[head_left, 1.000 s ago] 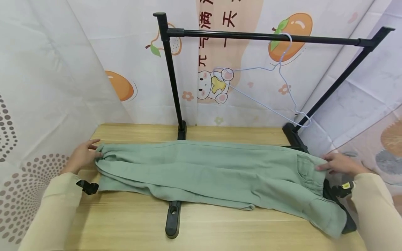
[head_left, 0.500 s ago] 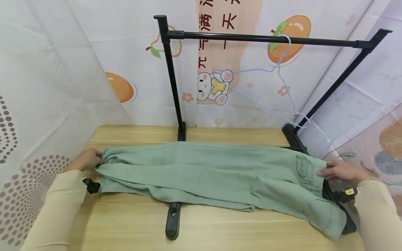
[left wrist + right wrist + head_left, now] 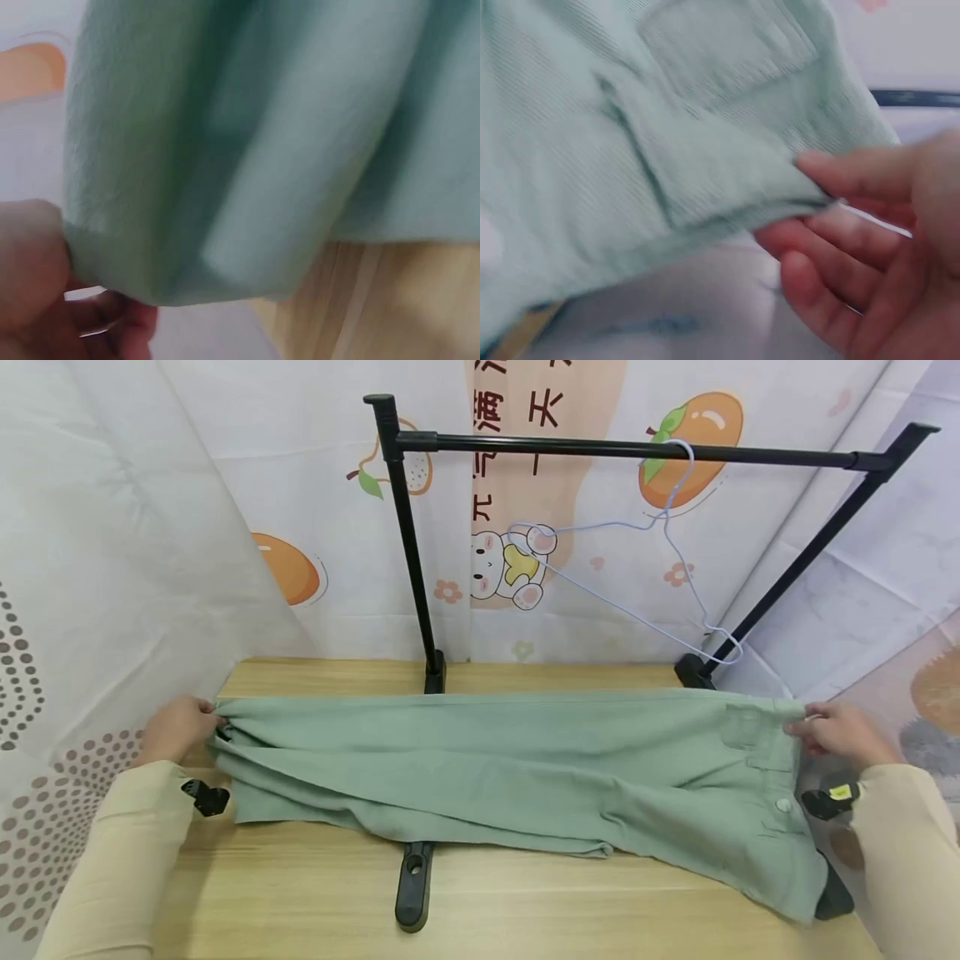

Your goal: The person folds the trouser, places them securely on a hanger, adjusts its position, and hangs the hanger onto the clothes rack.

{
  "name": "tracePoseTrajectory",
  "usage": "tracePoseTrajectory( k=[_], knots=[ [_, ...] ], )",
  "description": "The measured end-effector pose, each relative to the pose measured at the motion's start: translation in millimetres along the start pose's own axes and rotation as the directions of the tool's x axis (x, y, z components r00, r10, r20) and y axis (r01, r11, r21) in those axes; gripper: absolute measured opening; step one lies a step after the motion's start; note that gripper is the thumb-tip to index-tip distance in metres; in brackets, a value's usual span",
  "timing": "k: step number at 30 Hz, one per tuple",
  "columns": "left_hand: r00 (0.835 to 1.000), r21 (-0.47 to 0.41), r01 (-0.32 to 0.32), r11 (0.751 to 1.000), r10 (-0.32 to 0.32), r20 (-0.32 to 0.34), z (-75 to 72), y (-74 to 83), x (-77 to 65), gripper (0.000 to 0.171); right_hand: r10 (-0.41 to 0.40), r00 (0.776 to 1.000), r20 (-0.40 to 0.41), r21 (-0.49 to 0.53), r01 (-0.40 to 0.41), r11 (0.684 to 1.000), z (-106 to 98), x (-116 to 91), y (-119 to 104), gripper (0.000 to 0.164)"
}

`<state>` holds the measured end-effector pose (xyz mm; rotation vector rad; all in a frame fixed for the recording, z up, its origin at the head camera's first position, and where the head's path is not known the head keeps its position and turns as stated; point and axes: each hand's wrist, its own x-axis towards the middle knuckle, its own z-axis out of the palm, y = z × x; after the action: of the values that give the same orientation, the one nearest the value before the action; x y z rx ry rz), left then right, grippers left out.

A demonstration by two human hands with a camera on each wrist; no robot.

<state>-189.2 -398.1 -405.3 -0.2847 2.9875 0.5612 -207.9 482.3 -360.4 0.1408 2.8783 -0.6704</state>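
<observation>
two hands hold the green trousers [image 3: 480, 777], which are spread lengthwise over the worktop [image 3: 570, 910] and across the feet [image 3: 411, 902] of the black rack [image 3: 408, 535]. the left hand [image 3: 176, 727] has its grip clamped on the leg end [image 3: 236, 762]; the right hand [image 3: 843, 732] pinches the waistband [image 3: 777, 781]. i judge the spreading mostly done, because the upper edge runs almost straight between both hands. the folds at the left end and the uneven lower edge are not yet smoothed, and the hanger [image 3: 666, 513] carries no clothes.

Rack [image 3: 570, 447]: both feet partly hidden from us by trousers [image 3: 487, 777]. Sleeves [image 3: 112, 860]: cut off by head view's lower edge. Trousers, right wrist view: we note blur.
</observation>
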Motion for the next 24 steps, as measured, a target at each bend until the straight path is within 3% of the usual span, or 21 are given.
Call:
tracePoseTrajectory(
  k=[3, 6, 9, 11, 14, 15, 19, 22, 24],
  knots=[
    [0.996, -0.025, 0.024, 0.999, -0.026, -0.09, 6.3, 2.9, 3.2, 0.04, 0.024, 0.994, -0.102, -0.028, -0.027, 0.999, 5, 10, -11, 0.05],
    [0.984, -0.08, 0.007, 0.997, -0.021, -0.174, 18.1, 3.1, 7.8, 0.037, 0.045, 0.975, -0.216, -0.023, -0.051, 0.998, 19, 20, -18, 0.049],
    [0.986, -0.134, -0.003, 0.991, -0.02, -0.166, 27.5, 0.1, 10.4, 0.046, 0.034, 0.97, -0.24, -0.036, -0.044, 0.998, 32, 29, -19, 0.042],
    [0.994, -0.13, 0.012, 0.991, -0.027, -0.109, 30.2, -3.0, 10.8, 0.06, 0.021, 0.986, -0.168, -0.043, -0.028, 0.999, 37, 33, -17, 0.04],
    [0.999, -0.088, 0.039, 0.995, -0.037, 0.02, 29.8, -7.2, 9.5, 0.08, 0.014, 1.0, 0.014, -0.029, -0.014, 0.999, 40, 36, -13, 0.04],
    [0.998, -0.065, 0.046, 0.997, -0.042, 0.055, 29.1, -8.6, 8.8, 0.084, 0.028, 0.997, 0.072, -0.005, -0.027, 1.0, 40, 36, -11, 0.038],
    [0.98, -0.038, 0.1, 0.994, -0.092, 0.175, 25.8, -13.5, 5.8, 0.074, 0.085, 0.967, 0.24, 0.074, -0.105, 0.992, 41, 37, -8, 0.029],
    [0.958, -0.067, 0.168, 0.983, -0.147, 0.247, 25.0, -15.6, 3.7, 0.069, 0.1, 0.941, 0.323, 0.11, -0.142, 0.984, 43, 36, -7, 0.024],
    [0.954, -0.124, 0.18, 0.976, -0.142, 0.264, 26.5, -16.1, 3.3, 0.071, 0.1, 0.93, 0.353, 0.123, -0.152, 0.981, 44, 35, -8, 0.023]
  ],
)
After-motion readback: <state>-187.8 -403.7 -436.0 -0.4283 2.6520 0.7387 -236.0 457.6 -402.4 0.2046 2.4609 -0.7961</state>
